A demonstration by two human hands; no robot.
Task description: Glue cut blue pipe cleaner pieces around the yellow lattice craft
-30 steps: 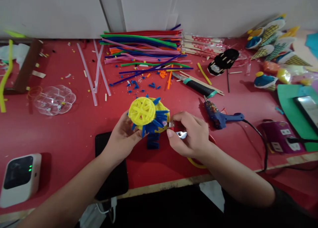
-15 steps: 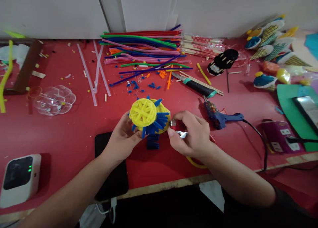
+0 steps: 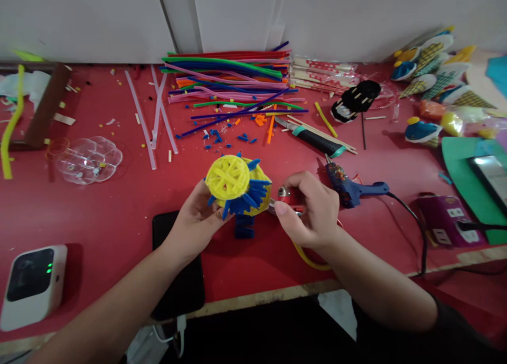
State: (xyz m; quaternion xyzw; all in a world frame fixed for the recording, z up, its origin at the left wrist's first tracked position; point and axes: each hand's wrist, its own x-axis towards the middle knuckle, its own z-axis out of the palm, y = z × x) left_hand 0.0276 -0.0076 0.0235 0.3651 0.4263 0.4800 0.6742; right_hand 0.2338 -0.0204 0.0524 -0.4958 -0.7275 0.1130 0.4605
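My left hand (image 3: 200, 216) is closed around a figure of yellow and blue pipe cleaners (image 3: 228, 177). Its round yellow top has crossed spokes, blue tufts stick out at the side, and a folded blue piece (image 3: 244, 226) hangs below. Close to the figure's right side, my right hand (image 3: 312, 208) pinches a red tool with shiny silver metal parts (image 3: 283, 193); fingers hide much of it. Under that wrist curves a yellow band (image 3: 311, 259) with a red edge; whether it belongs to the tool, I cannot tell.
Behind lie many coloured pipe cleaners (image 3: 229, 71) and a utility knife (image 3: 317, 140). To the right are a blue glue gun (image 3: 352, 187) with its cord and a purple power block (image 3: 451, 220). A black phone (image 3: 178, 279) sits beneath my left arm; a clear flower-shaped tray (image 3: 89, 160) stands left.
My right hand has shifted slightly right, away from the yellow and blue figure, and the metal parts in its fingers have turned. The left hand holds the figure almost still.
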